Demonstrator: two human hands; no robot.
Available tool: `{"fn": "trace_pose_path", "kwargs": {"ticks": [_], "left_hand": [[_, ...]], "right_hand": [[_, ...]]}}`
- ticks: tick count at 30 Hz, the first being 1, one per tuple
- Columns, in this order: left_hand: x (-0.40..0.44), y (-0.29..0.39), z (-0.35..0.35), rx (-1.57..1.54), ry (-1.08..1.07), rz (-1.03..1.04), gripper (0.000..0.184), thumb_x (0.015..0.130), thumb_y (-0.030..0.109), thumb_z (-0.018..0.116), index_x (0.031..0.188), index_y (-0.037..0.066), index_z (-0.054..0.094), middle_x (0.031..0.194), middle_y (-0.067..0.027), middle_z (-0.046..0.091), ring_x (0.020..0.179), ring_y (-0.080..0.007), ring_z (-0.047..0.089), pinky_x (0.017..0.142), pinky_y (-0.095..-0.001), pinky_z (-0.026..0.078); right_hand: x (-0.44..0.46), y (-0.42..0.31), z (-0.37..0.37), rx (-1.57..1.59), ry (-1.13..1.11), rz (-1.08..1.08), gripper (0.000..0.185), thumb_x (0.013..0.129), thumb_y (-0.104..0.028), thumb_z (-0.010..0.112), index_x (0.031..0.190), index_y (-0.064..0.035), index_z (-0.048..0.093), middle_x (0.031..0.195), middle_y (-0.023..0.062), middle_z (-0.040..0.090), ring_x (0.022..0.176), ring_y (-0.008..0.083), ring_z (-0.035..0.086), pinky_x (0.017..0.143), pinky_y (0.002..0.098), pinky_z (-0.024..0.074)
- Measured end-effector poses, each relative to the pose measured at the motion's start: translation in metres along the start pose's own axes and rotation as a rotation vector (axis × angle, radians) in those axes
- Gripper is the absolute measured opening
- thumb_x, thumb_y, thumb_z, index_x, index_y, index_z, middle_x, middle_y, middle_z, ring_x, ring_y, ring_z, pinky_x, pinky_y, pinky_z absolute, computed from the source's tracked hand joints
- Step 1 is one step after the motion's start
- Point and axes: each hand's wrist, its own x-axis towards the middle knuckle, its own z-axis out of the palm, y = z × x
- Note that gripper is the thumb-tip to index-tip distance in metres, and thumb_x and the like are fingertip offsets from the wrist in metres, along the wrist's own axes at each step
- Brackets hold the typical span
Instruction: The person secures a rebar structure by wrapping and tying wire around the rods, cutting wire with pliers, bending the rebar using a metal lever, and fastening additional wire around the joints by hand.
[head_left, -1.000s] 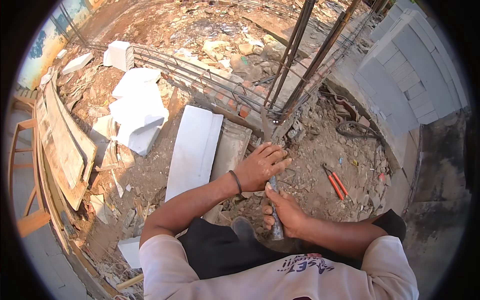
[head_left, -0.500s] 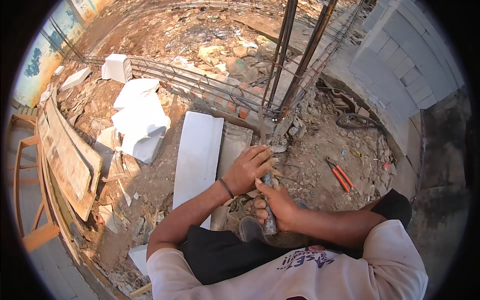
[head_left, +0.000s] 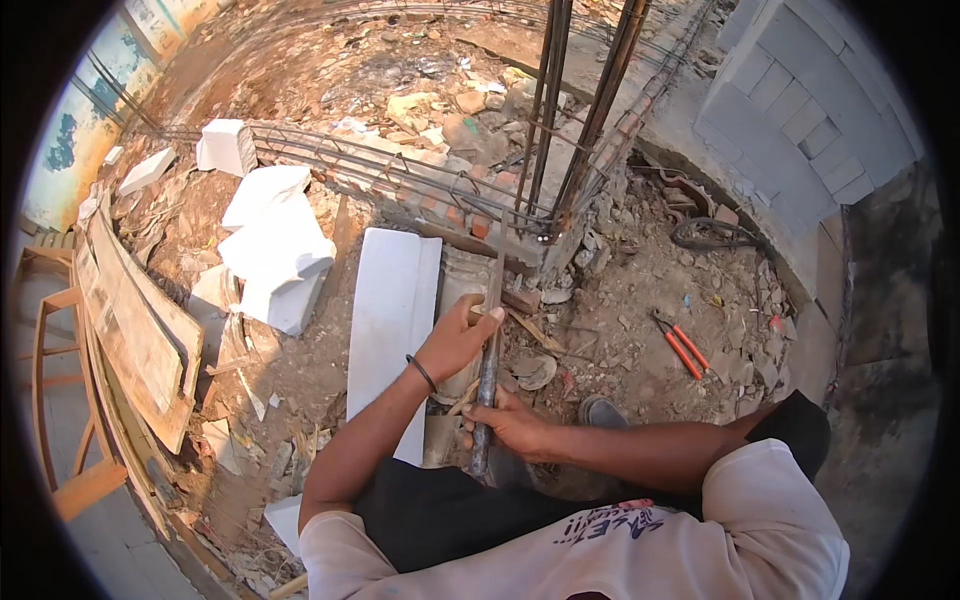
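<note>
A long narrow tool [head_left: 487, 385] runs upward from my lap, with a thick dark mottled handle below and a thin metal shaft above. Around the handle, low down, my right hand [head_left: 512, 425] is closed. Higher up, my left hand [head_left: 460, 335] pinches the tool near where the thin shaft begins, thumb against its side; some of its fingers are hidden. The shaft's far end reaches toward the upright steel rods [head_left: 545, 120]; whether it touches them I cannot tell. Beside my left forearm lies a long white block [head_left: 392, 300].
Red-handled pliers [head_left: 687, 350] lie on the dirt to the right. White broken blocks [head_left: 275, 245], plywood sheets [head_left: 140, 310] and a wooden frame [head_left: 85, 475] are at left. Horizontal rebar [head_left: 370, 160] crosses behind. A grey block wall [head_left: 800, 110] stands at right.
The tool and both hands have shifted left, and the tool now leans differently. My left hand, earlier laid over the tool just above my right, now grips it farther up, apart from the right.
</note>
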Motion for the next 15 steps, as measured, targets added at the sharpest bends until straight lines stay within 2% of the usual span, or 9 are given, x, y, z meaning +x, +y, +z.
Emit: {"fn": "trace_pose_path", "kwargs": {"ticks": [2,4,5,6,8,9,12,14,15], "left_hand": [[-0.013,-0.005,-0.010,-0.016,-0.137,-0.107,0.053,0.089,0.018,0.066,0.133,-0.006,0.048,0.108,-0.0229,0.065,0.098,-0.0279,0.065,0.086,-0.0377,0.051],[-0.017,-0.038,-0.016,0.330,-0.078,0.094,0.059,0.088,0.024,0.066,0.133,-0.008,0.048,0.099,-0.0158,0.068,0.094,-0.0242,0.064,0.086,-0.0354,0.050],[-0.019,-0.042,-0.018,0.325,-0.006,0.149,0.055,0.087,0.028,0.066,0.127,-0.007,0.051,0.087,-0.0172,0.067,0.087,-0.0279,0.065,0.084,-0.0367,0.051],[-0.021,-0.045,-0.022,0.333,-0.009,0.143,0.055,0.087,0.028,0.066,0.127,-0.007,0.051,0.087,-0.0172,0.067,0.087,-0.0279,0.065,0.084,-0.0367,0.051],[-0.024,-0.045,-0.031,0.626,0.072,0.030,0.045,0.090,0.029,0.065,0.116,-0.005,0.053,0.078,-0.0229,0.065,0.077,-0.0383,0.067,0.077,-0.0454,0.053],[-0.026,-0.044,-0.034,0.631,0.067,0.025,0.045,0.090,0.029,0.065,0.116,-0.005,0.053,0.078,-0.0229,0.065,0.077,-0.0383,0.067,0.077,-0.0454,0.053],[-0.030,-0.051,-0.055,0.933,0.374,0.035,0.040,0.099,0.036,0.057,0.101,-0.004,0.051,0.071,-0.0270,0.064,0.070,-0.0490,0.064,0.062,-0.0571,0.050],[-0.025,-0.062,-0.063,1.074,0.423,-0.026,0.047,0.100,0.045,0.053,0.095,-0.002,0.056,0.076,-0.0263,0.068,0.073,-0.0439,0.069,0.065,-0.0523,0.055],[-0.023,-0.056,-0.063,1.075,0.425,-0.022,0.047,0.100,0.045,0.053,0.095,-0.002,0.056,0.076,-0.0263,0.068,0.073,-0.0439,0.069,0.065,-0.0523,0.055]], "right_hand": [[0.023,0.008,0.019,0.015,-0.024,0.002,0.022,0.101,-0.021,0.060,0.111,-0.0092,0.044,0.093,0.0049,0.056,0.078,0.0187,0.066,0.066,0.0343,0.0546],[0.051,0.026,0.025,0.040,-0.079,-0.029,0.025,0.101,-0.021,0.061,0.116,-0.0073,0.046,0.101,0.0058,0.059,0.086,0.0189,0.067,0.069,0.0343,0.0557],[0.054,0.025,0.032,0.050,-0.083,-0.029,0.025,0.101,-0.021,0.061,0.116,-0.0073,0.046,0.101,0.0058,0.059,0.086,0.0189,0.067,0.069,0.0343,0.0557],[0.057,0.022,0.037,0.036,-0.115,-0.051,0.028,0.101,-0.023,0.060,0.119,-0.0063,0.046,0.103,0.0063,0.060,0.087,0.0181,0.068,0.069,0.0330,0.0551],[0.063,0.015,0.036,0.026,-0.150,-0.075,0.031,0.102,-0.024,0.059,0.122,-0.0054,0.046,0.104,0.0068,0.061,0.089,0.0174,0.068,0.069,0.0317,0.0545],[0.066,0.012,0.031,-0.129,-0.220,-0.059,0.031,0.102,-0.025,0.058,0.122,-0.0046,0.049,0.104,0.0068,0.062,0.088,0.0168,0.068,0.069,0.0305,0.0535],[0.062,-0.007,0.011,-0.385,-0.335,-0.016,0.027,0.103,-0.026,0.057,0.117,-0.0034,0.054,0.102,0.0059,0.063,0.088,0.0157,0.067,0.073,0.0300,0.0536],[0.062,-0.021,-0.009,-0.494,-0.378,-0.001,0.024,0.104,-0.026,0.056,0.112,-0.0031,0.056,0.099,0.0050,0.064,0.088,0.0153,0.067,0.076,0.0306,0.0547],[0.068,-0.024,-0.023,-0.474,-0.272,-0.068,0.024,0.104,-0.026,0.057,0.110,-0.0030,0.057,0.095,0.0042,0.063,0.083,0.0140,0.065,0.074,0.0300,0.0535]]}}
